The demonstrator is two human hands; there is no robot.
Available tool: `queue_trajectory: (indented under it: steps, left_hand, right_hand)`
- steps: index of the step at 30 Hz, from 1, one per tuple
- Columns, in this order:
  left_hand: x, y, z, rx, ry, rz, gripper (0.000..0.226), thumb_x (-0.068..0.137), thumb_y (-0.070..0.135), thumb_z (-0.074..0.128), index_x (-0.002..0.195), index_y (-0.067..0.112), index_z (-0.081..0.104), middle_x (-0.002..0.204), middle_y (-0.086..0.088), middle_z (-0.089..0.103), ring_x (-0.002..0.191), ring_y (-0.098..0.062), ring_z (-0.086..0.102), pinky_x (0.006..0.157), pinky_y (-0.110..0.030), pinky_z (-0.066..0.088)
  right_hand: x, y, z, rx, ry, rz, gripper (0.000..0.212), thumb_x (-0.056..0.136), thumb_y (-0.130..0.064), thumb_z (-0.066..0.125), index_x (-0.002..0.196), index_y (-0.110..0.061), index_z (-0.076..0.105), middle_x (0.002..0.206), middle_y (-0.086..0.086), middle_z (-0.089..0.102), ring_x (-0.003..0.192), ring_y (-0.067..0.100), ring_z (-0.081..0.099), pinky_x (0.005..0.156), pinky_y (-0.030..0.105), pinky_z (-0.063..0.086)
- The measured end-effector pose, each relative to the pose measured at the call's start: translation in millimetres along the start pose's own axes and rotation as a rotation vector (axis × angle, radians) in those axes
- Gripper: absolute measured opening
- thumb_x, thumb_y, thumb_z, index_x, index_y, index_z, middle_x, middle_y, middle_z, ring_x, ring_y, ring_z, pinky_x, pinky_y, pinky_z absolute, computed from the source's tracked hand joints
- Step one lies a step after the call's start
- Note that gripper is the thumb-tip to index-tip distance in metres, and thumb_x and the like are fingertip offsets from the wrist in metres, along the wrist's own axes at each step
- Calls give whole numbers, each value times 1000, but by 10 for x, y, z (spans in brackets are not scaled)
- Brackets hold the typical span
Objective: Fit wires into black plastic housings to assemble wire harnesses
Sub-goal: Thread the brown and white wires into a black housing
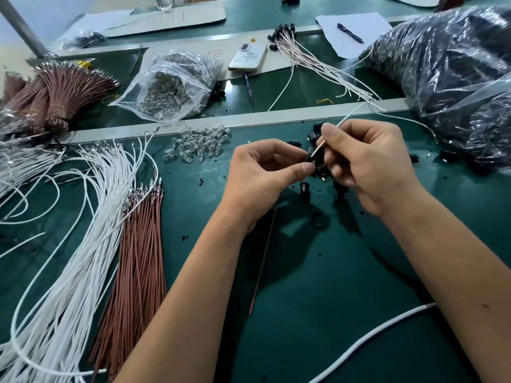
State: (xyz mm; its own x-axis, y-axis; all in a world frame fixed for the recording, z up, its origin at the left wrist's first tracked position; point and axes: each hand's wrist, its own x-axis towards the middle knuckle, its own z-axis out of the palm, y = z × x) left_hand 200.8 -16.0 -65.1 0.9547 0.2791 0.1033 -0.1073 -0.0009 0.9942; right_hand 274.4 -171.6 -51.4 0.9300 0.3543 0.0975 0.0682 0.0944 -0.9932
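Note:
My left hand [260, 175] pinches a small black plastic housing [313, 160] between thumb and forefinger above the green mat. A brown wire [264, 258] hangs down from under that hand. My right hand [367, 164] pinches a white wire [347, 117] whose end meets the housing; the wire runs up and to the right. Loose black housings [304, 188] lie on the mat under and behind both hands. On the left lie a fan of white wires [91, 217] and a bundle of brown wires [138, 258].
Small clear bulbs [199, 146] are heaped behind my left hand, with a bag of more [168, 87] farther back. A large bag of black parts [456, 78] fills the right. Finished harnesses [312, 59], a phone [248, 58], pens and paper lie at the back. A thick white cable [373, 335] crosses bottom right.

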Motion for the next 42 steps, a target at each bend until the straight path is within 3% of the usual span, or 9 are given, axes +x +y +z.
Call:
queue_trajectory:
  steps: [5,10,14,19,24,31,35,38,42]
  left_hand:
    - [-12,2,12,1,7,-10,16,73,0,86,82,8,75,83,-27,72,74,-24,63,78,-38,52]
    - [-6,19,23,-79,31,-34,14,78,-3,81,82,7,72,69,-7,69,64,-13,62,64,-19,49]
    - [2,23,7,-115,85,-3,15,76,-4,82,80,5,71,67,-4,71,58,-11,62,61,-18,49]
    - [-2,9,-4,-73,127,29,18,70,0,87,82,3,73,77,-12,76,72,-20,72,74,-28,59]
    - [-19,33,-16,13,6,-10,18,77,3,85,91,6,75,80,-24,72,72,-20,63,72,-29,49]
    - [0,103,-22,-417,99,-185,13,65,11,79,75,16,75,74,-2,72,66,-12,61,68,-28,40]
    - [19,113,-49,-539,37,-255,12,66,15,76,78,18,72,78,-1,73,66,-11,62,66,-23,40]
    - [22,119,-48,-576,11,-282,11,68,15,74,78,18,71,78,0,72,68,-11,59,68,-24,38]
    - [104,200,-147,-726,74,-297,25,69,21,73,91,14,64,77,1,70,72,-11,52,71,-23,36]
  right_hand:
    - [-3,36,19,-58,10,-88,28,98,-15,71,73,-4,63,54,3,59,39,13,46,37,17,29]
    - [6,28,7,-23,10,-56,29,98,-18,72,71,-9,63,55,2,59,40,12,46,37,17,30]
    - [-12,29,18,17,-37,-71,28,97,-18,73,71,-13,64,57,3,61,40,13,48,35,18,30]
    - [-49,84,91,-42,-41,-89,27,94,-18,77,69,-17,68,57,7,64,40,14,50,35,19,32]
    - [-35,97,70,-175,-60,-176,28,95,-25,74,71,-11,68,58,15,64,40,18,52,36,20,35]
    - [-92,116,147,-294,-147,-230,38,91,-57,72,81,-20,71,65,4,70,46,18,63,40,18,43]
    - [-106,104,161,-248,-189,-256,14,92,-28,79,82,-20,74,66,2,71,46,17,62,42,16,41]
    - [-126,77,152,-251,-225,-258,14,92,-16,78,80,-15,73,61,-1,67,47,11,56,45,17,41]
    - [-163,-21,106,-311,-523,-168,15,91,-6,74,78,-8,69,59,2,62,50,7,53,48,18,42]
